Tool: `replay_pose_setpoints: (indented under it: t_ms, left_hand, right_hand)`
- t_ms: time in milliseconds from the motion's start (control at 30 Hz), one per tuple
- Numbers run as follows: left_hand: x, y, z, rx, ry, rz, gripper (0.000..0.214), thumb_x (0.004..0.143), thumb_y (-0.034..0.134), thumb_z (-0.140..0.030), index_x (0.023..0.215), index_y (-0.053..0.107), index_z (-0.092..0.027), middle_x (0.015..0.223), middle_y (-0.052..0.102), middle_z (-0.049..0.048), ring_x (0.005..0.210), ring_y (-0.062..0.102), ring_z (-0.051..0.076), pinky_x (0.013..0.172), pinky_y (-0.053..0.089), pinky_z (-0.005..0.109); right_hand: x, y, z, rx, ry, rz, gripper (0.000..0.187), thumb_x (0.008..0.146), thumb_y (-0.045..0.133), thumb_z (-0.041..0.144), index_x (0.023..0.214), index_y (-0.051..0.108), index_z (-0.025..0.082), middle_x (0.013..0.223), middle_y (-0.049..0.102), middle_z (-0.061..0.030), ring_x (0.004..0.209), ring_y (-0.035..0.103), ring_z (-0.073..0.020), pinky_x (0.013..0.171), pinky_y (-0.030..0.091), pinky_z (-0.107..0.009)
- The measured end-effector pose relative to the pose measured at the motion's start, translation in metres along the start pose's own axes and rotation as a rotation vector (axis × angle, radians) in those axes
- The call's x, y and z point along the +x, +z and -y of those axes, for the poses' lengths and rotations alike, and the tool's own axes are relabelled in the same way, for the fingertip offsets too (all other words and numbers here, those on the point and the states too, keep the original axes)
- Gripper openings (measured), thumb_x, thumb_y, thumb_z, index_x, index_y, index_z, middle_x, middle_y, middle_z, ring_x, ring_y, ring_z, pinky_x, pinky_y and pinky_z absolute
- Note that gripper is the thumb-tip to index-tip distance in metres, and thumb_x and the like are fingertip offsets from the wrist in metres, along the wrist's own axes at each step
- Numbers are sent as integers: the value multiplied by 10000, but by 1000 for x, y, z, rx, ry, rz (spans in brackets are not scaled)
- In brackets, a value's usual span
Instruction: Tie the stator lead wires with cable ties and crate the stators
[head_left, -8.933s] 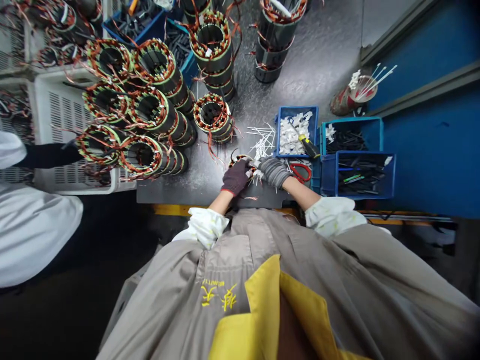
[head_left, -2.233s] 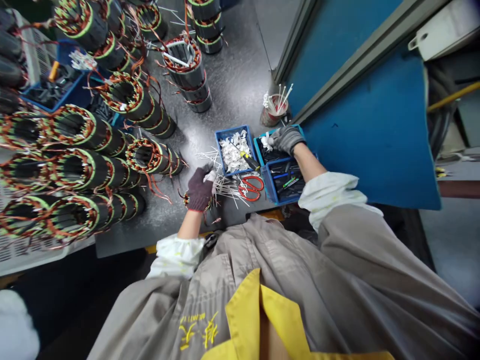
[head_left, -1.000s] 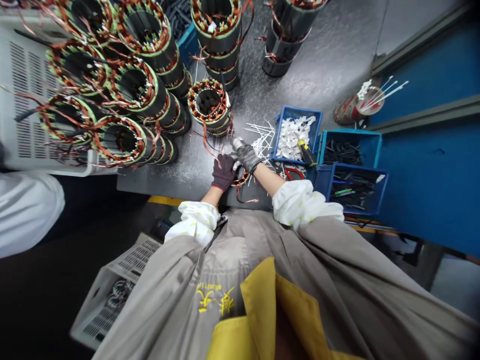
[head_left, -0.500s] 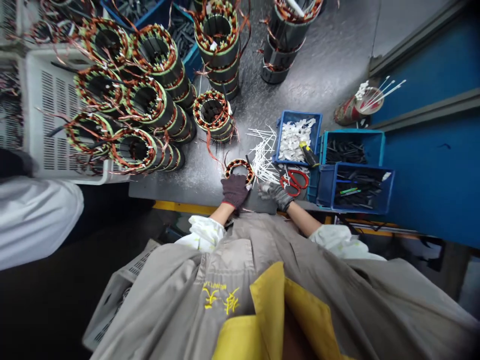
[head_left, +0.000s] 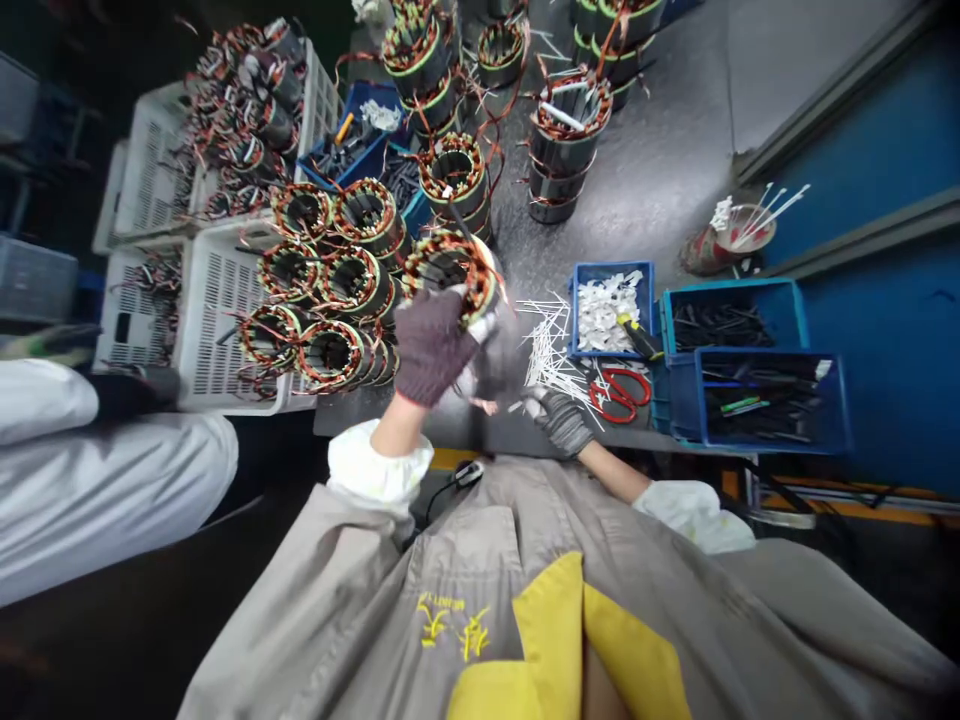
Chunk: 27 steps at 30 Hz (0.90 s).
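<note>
left hand (head_left: 431, 345) with fingers closed around a copper-wound stator (head_left: 454, 268), right hand (head_left: 562, 420) with fingers loosely parted and empty, just beside white cable ties (head_left: 551, 360)

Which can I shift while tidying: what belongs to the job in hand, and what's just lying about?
In use: left hand holding a wound stator; right hand; white cable ties.

Lying by: red-handled scissors; yellow-handled screwdriver; other wound stators; blue bin.

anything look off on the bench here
Loose white cable ties lie scattered over the grey workbench outside the blue tray, reaching the right hand and the red-handled scissors, so they look spilled. The wound stator in the left hand is blurred, so I cannot judge its state.
</note>
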<state>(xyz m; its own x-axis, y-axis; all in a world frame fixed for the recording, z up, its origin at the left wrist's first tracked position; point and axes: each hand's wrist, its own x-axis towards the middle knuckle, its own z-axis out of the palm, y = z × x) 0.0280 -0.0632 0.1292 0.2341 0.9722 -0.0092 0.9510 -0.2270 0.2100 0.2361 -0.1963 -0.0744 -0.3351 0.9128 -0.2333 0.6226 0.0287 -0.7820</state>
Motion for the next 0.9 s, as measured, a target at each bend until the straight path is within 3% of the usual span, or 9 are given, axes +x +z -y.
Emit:
replay_pose_setpoints:
  t_ms: [133,200,267,433,533,700,767,900]
  left_hand:
    - [57,29,25,255,-164,209,432,1002,582,-521,1287,667,-208,1265,751,169,1286,641,380,1039,468,505]
    - [68,42,32,304,-180,265,433,996,598,-494,1327,637,-218,1309,738,169,1294,634,374,1077,447,531]
    - [71,47,40,327,-164,280,426,1004,594,-466,1357,613,-229,1336,729,157,1320,611,363,1122,410,557]
    - [81,40,67,372,-55,283,491,1038,577,-585,1360,605,-215,1309,730,100,1310,578,321,1228,280,620]
    - [91,37,79,375,-43,266,554,1011,623,-630,1336,602,-182,1313,721,92,1295,577,302,1237,290,612]
    - [102,42,76,343,-139,236,530,977,649,-600,1318,629,-194,1317,716,138,1297,617,348,1171,394,549]
    - [103,43,70,324,-201,251,532,951,656,-591,1326,640,-213,1329,711,163,1293,634,375,1133,418,544]
    - [101,41,62,311,-268,287,534,937,644,-562,1347,633,-220,1321,716,196,1289,649,396,1087,441,543]
  right_hand:
    - [8,39,26,-107,-249,180,377,989,644,302,1334,762,208,1455,706,-131,1413,594,-313,1281,382,-552]
    - [19,55,30,-259,-387,310,439,996,652,298,1422,708,209,1551,639,-122,1501,514,-325,1317,304,-597]
    - [33,60,23,-374,-430,382,493,1022,624,304,1502,640,192,1633,558,-135,1552,454,-339,1329,252,-632]
    - [61,28,-27,-516,-111,245,619,1047,554,317,1630,485,120,1726,401,-200,1607,366,-368,1338,187,-647]
    - [61,7,-39,-555,-24,206,614,1057,487,274,1641,463,90,1738,376,-203,1615,354,-363,1342,190,-630]
    - [62,1,-10,-520,-133,174,553,1062,432,226,1596,549,145,1696,472,-157,1586,408,-315,1344,230,-561]
    - [83,2,6,-517,-155,139,556,1078,406,265,1603,542,142,1683,490,-163,1594,392,-317,1343,228,-554]
    - [153,0,30,-573,-87,172,644,1079,388,376,1655,450,94,1742,386,-180,1633,308,-345,1355,161,-560]
